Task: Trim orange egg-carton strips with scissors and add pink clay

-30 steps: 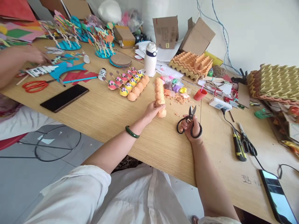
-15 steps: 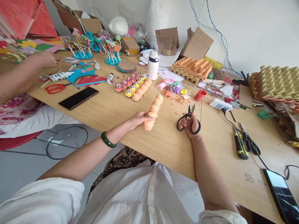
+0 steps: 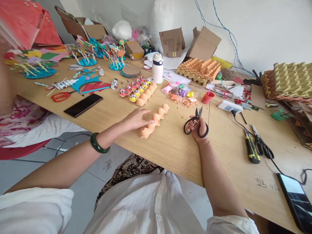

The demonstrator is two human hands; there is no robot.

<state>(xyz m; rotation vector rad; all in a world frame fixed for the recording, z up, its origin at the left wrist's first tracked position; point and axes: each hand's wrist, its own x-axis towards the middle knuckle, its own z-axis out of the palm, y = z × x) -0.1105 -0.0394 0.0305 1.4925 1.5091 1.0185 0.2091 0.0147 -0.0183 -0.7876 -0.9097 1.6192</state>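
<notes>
Lying on the table (image 3: 175,152) just right of the left hand (image 3: 136,118), the orange carton strip (image 3: 156,117) is no longer firmly grasped: those fingers have slackened and spread, so it is probably being set down. Thumb contact is unclear. The right hand (image 3: 198,131) grips black scissors (image 3: 197,117), blades parted. Bare wood opens between the hands, while the front edge runs close below the left wrist.

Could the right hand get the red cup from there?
Probably yes: the cup stands just beyond the right hand, with nothing standing between. But that hand holds scissors, so it would likely need to put them down first.
</notes>
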